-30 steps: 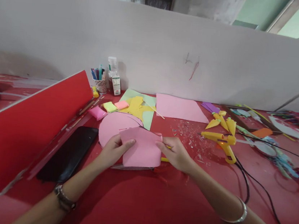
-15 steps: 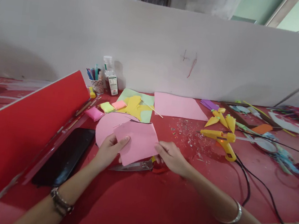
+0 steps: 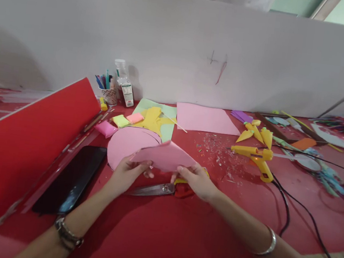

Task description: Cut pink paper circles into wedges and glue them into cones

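Observation:
A piece of pink craft paper [image 3: 165,156] is held up between my two hands, tilted and slightly bent. My left hand [image 3: 129,173] pinches its left side between thumb and fingers. On the right side, my right hand [image 3: 198,180] grips the edge the same way. Below the paper, a pair of scissors [image 3: 164,188] with red and yellow handles lies on the table, blades pointing left and handles partly under my right hand. A rounded pink paper cutout [image 3: 126,142] with a dark outline lies behind my left hand, partly covered by the held piece.
A red board [image 3: 28,149] leans at the left beside a black phone [image 3: 71,179]. A yellow glue gun [image 3: 258,158] with a trailing cord lies right, near paper scraps. Behind are a pink sheet [image 3: 206,118], yellow cones [image 3: 254,133], a pen cup [image 3: 109,95] and a bottle [image 3: 125,85].
The held paper has tipped from facing me to a flatter, bent pose, its corner now pointing up. More of the scissors shows below it. The view has shifted slightly.

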`<state>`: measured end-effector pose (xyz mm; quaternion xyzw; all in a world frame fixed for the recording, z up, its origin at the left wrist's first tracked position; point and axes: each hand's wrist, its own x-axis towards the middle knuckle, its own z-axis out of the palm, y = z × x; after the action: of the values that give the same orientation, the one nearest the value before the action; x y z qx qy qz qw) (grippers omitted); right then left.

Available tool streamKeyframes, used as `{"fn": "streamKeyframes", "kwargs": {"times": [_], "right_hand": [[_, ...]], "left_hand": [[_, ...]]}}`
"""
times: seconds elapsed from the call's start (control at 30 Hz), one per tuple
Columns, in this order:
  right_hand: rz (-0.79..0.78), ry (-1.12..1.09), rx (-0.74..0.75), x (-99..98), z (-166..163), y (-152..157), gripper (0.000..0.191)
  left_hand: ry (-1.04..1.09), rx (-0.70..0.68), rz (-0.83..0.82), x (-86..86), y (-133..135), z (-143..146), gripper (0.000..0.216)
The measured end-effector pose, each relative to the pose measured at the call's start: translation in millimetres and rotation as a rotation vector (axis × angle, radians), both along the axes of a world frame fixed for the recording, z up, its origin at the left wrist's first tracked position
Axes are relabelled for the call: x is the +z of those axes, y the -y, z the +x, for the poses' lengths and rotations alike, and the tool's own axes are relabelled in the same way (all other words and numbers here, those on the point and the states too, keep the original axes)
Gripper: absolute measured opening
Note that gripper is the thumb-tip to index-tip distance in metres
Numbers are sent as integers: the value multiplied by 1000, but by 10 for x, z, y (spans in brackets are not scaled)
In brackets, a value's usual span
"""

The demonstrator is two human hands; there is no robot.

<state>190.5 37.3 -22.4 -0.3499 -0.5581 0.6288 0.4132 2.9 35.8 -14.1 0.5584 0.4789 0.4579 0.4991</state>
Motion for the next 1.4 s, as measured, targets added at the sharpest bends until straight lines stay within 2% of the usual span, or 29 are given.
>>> {"fn": "streamKeyframes", "kwargs": {"times": [0.1, 0.23, 0.33, 0.47, 0.6, 0.67, 0.73, 0.9, 1.13, 1.27, 1.33, 1.4], "right_hand": [[54, -30, -2, -21, 28, -8, 37], [394, 138, -131, 41, 82, -5, 22], [619, 253, -180, 59, 112, 5, 19], [812, 397, -182, 26, 139, 25, 24], [913, 461, -251, 4, 164, 32, 30], [947, 468, -273, -1, 176, 22, 32], [968, 462, -272, -6, 183, 9, 32], [881, 447, -250, -29, 155, -2, 31], [587, 297, -196, -75, 137, -31, 28], [432, 350, -130, -44, 123, -23, 19], [363, 427, -167, -24, 105, -8, 26], [324, 467, -210, -10, 87, 0, 33]], "left_hand": [[48, -26, 88, 8, 1, 9, 19], [-66, 9, 267, -8, -19, -41, 15], [-191, 102, 332, -8, -24, -73, 32], [-202, 56, 238, 12, -7, -64, 44], [-94, 50, 107, -16, -14, -58, 59], [-26, 7, 20, -40, -21, -69, 70], [-14, -58, -1, -54, -19, -79, 71], [-166, -141, 200, -29, 6, -73, 44], [-255, -181, 260, 13, 29, -68, 38], [-302, -155, 267, 16, 28, -35, 21], [-326, -108, 299, 5, 17, -22, 17], [-350, -70, 334, -8, 1, -17, 25]]}}
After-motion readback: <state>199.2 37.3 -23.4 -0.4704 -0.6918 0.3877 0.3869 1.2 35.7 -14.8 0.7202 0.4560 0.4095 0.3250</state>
